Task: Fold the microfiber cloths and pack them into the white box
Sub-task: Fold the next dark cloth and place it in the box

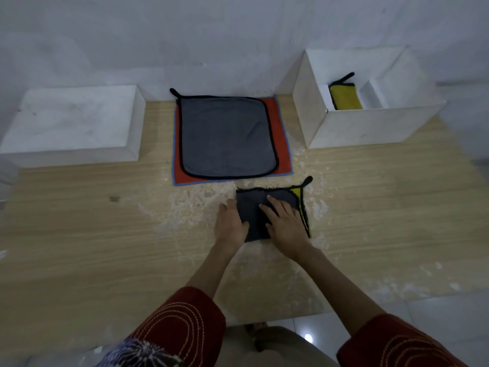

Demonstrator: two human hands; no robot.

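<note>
Your left hand [230, 225], right hand [287, 223] flat on folded grey cloth [249, 202], grips open; white box [370, 128] far-right, right hand nearer.

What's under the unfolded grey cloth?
An orange cloth with blue edging lies under the grey cloth and shows along its left, right and near sides. Its middle is covered, so any further cloths between them can't be seen.

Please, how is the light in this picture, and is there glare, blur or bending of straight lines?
Head view: dim, bluish light with weak shadows, so the folded cloth looks almost black; a small glare spot on the floor tile near the bottom; the wide lens splays the white box walls and bends the table edges; detail is soft overall.
</note>
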